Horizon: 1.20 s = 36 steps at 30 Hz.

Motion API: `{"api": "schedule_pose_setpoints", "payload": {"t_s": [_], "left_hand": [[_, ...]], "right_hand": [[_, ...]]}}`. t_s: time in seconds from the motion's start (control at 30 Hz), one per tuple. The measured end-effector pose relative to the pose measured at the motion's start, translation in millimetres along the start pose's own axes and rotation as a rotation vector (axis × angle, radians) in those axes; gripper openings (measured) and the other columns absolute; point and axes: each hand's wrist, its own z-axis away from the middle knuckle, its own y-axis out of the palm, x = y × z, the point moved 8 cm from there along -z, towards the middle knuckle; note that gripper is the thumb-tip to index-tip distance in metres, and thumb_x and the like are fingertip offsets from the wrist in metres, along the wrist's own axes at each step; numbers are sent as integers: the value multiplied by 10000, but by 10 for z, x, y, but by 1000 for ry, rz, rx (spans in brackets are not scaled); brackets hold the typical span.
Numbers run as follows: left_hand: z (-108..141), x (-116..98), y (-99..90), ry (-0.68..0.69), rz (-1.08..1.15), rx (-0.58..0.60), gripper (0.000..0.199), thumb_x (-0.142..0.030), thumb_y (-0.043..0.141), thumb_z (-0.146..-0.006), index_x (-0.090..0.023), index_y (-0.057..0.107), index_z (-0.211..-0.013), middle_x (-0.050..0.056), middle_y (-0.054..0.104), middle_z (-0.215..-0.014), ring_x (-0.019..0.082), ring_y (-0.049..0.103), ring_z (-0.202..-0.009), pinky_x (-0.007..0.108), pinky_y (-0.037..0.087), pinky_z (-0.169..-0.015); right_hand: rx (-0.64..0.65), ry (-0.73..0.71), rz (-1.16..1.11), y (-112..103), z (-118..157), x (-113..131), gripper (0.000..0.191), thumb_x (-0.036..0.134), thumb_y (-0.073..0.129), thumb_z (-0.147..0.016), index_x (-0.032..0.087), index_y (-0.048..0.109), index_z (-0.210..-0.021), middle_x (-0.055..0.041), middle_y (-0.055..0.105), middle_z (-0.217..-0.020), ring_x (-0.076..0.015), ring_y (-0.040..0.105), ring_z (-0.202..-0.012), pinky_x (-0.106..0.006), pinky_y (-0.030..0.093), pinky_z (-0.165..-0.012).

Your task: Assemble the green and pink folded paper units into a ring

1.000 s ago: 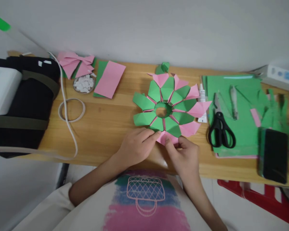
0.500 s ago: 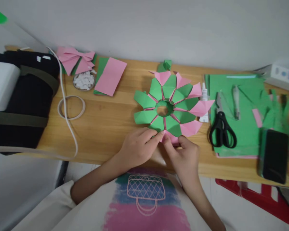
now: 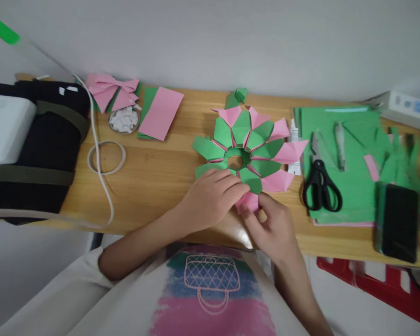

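A ring-shaped paper flower (image 3: 240, 128) of folded green petals with pink outer flaps lies on the wooden table, with a round hole at its middle. My left hand (image 3: 215, 198) is closed on its near-left side, fingertips pressed at the near edge and covering some green petals. Between thumb and fingers, my right hand (image 3: 271, 221) pinches a pink flap (image 3: 249, 202) at that same edge. Just right of the flower lies a white glue tube (image 3: 294, 161). Behind it is a small folded green piece (image 3: 236, 96).
Black-handled scissors (image 3: 320, 182) and a utility knife (image 3: 340, 144) lie on green paper sheets (image 3: 357, 200), near a phone (image 3: 397, 221). Leftward are a pink paper stack (image 3: 162, 113), a dish of white scraps (image 3: 124, 119), a tape ring (image 3: 124, 161), a cable (image 3: 100, 168) and a black bag (image 3: 56, 154).
My left hand has slid right and forward over the flower's near edge, covering more petals. My right thumb and fingers have spread slightly around the pink flap, showing more of it.
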Motion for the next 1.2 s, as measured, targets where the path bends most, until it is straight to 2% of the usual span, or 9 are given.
{"api": "schedule_pose_setpoints", "payload": {"t_s": [0.1, 0.2, 0.33, 0.43, 0.53, 0.73, 0.93, 1.07, 1.2], "left_hand": [[-97, 25, -19, 26, 48, 8, 265, -137, 363, -969, -117, 627, -949, 67, 686, -867, 195, 597, -832, 337, 466, -781], [-168, 55, -19, -8, 114, -8, 222, -122, 404, -949, -126, 626, -960, 51, 690, -847, 175, 604, -795, 317, 469, -764], [-192, 89, -71, -116, 268, -112, 169, -92, 480, -896, -135, 635, -947, 39, 695, -828, 157, 614, -778, 288, 473, -741], [-167, 127, -56, -250, 394, -126, 163, -88, 512, -852, -156, 654, -895, 34, 709, -844, 152, 634, -788, 275, 478, -733], [-104, 138, -38, -370, 537, -129, 168, -98, 527, -810, -162, 667, -876, 28, 717, -830, 140, 645, -750, 246, 478, -672], [100, 16, -51, -493, 869, -96, 119, -108, 554, -743, -150, 656, -788, 21, 710, -778, 131, 641, -728, 235, 492, -685], [268, -11, -26, -678, 1168, -4, 54, -160, 595, -706, -147, 627, -747, -1, 650, -661, 121, 610, -578, 240, 504, -551], [287, 67, -46, -741, 1244, -14, 28, -159, 596, -676, -147, 600, -701, -22, 598, -594, 98, 573, -514, 206, 476, -488], [261, 144, -75, -733, 1236, -25, 52, -165, 617, -667, -148, 603, -713, -17, 606, -596, 101, 575, -509, 212, 483, -488]], "right_hand": [[-22, -9, -23, -19, 57, -21, 211, 366, 568, -857, 175, 565, -769, 11, 543, -628, -128, 506, -534, -245, 394, -509], [-153, -2, 24, -60, 128, -40, 265, 408, 648, -820, 176, 584, -930, -29, 619, -767, -182, 594, -668, -289, 459, -589], [-353, 3, 10, -140, 208, -28, 345, 357, 686, -804, 205, 542, -1078, -49, 639, -914, -206, 621, -808, -326, 509, -682], [-433, -102, -65, -201, 250, 65, 393, 261, 676, -807, 215, 515, -1163, -72, 628, -1025, -222, 611, -935, -368, 524, -777], [-434, -231, -76, -231, 309, 184, 430, 187, 649, -808, 210, 510, -1214, -100, 602, -1115, -247, 579, -1060, -425, 503, -886], [-513, -385, 4, -359, 525, 390, 362, 136, 623, -823, 240, 580, -1167, -100, 600, -1111, -245, 611, -1006, -411, 518, -824], [-468, -511, 92, -415, 510, 686, 209, 134, 639, -836, 206, 648, -1033, -96, 679, -977, -221, 625, -864, -390, 499, -750], [-466, -502, 42, -423, 401, 756, 137, 135, 632, -842, 196, 686, -953, -91, 704, -931, -218, 637, -842, -380, 510, -745], [-461, -441, 0, -436, 285, 728, 85, 155, 632, -850, 192, 700, -886, -77, 711, -894, -198, 639, -807, -348, 512, -719]]}}
